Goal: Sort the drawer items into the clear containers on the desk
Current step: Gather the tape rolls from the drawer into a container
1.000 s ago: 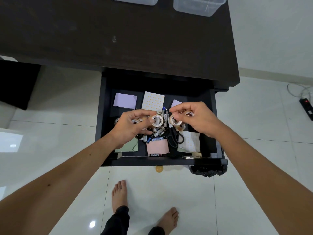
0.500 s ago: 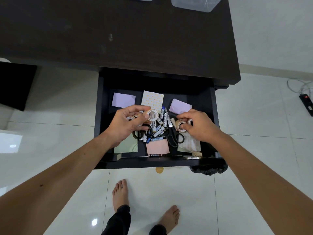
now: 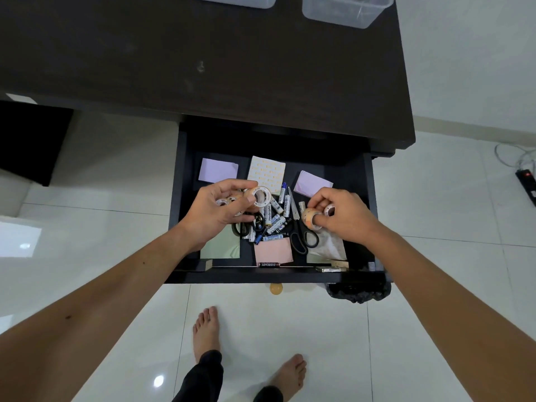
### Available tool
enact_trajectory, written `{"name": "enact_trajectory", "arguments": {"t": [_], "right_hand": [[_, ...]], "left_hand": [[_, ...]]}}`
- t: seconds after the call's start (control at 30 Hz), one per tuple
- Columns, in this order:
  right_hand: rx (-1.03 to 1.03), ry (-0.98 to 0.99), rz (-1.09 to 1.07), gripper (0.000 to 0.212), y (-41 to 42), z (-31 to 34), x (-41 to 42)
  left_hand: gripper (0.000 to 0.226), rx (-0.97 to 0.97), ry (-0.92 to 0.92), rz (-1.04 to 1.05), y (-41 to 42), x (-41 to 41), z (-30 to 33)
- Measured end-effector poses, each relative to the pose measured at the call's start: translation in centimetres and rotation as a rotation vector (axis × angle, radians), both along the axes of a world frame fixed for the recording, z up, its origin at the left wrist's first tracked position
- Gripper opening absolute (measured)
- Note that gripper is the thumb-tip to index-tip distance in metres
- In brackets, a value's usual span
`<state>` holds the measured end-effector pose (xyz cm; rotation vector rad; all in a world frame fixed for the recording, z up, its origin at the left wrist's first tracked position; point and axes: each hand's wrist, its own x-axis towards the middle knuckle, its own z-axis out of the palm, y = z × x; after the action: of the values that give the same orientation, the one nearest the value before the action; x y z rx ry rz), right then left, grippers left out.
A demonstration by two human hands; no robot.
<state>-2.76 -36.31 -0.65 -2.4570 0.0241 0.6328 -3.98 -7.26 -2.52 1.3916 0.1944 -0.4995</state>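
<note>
The open black drawer (image 3: 372, 198) under the dark desk (image 3: 203, 53) holds batteries (image 3: 274, 216), black scissors (image 3: 301, 233), sticky-note pads and small tape rolls. My left hand (image 3: 220, 210) grips several tape rolls, the largest white one (image 3: 260, 195) between thumb and fingers. My right hand (image 3: 342, 213) is closed on an orange tape roll (image 3: 309, 218), with a finger through it, and a second small roll (image 3: 330, 210). Two clear containers (image 3: 345, 7) stand at the desk's far edge, partly cut off.
Purple pads (image 3: 217, 170), a dotted pad (image 3: 266, 172), green (image 3: 223, 248) and pink (image 3: 274, 250) pads lie in the drawer. A loose battery (image 3: 269, 264) lies at its front wall. A power strip (image 3: 526, 184) is on the floor at right. My bare feet (image 3: 206, 332) stand below.
My right hand went down and to the right onto the orange roll, uncovering the right purple pad. My left hand kept its rolls and shifted slightly left.
</note>
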Motion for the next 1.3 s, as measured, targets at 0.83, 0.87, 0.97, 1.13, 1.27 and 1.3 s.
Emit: {"name": "enact_trajectory", "arguments": {"t": [0.83,0.87,0.97,1.13,1.27,1.3], "right_hand": [[0.232,0.059,0.141,0.024,14.0,-0.2,1.4],[0.232,0.051,0.131,0.025,14.5,-0.4,1.5],[0.225,0.026,0.127,0.034,16.0,-1.1,1.8],[0.150,0.002,0.225,0.047,17.6,-1.9,1.9],[0.100,-0.008,0.236,0.040,18.0,-2.0,1.8],[0.097,-0.011,0.226,0.038,17.9,-2.0,1.9]], "left_hand": [[0.027,0.007,-0.106,0.148,8.9,-1.9,5.1],[0.027,0.004,-0.106,0.149,9.1,-1.9,5.1],[0.028,-0.003,-0.101,0.172,9.6,-1.9,5.0],[0.030,0.004,-0.096,0.182,10.5,-1.8,4.7],[0.032,0.013,-0.086,0.178,11.1,-1.6,4.5],[0.032,0.011,-0.083,0.176,11.2,-1.6,4.4]]}}
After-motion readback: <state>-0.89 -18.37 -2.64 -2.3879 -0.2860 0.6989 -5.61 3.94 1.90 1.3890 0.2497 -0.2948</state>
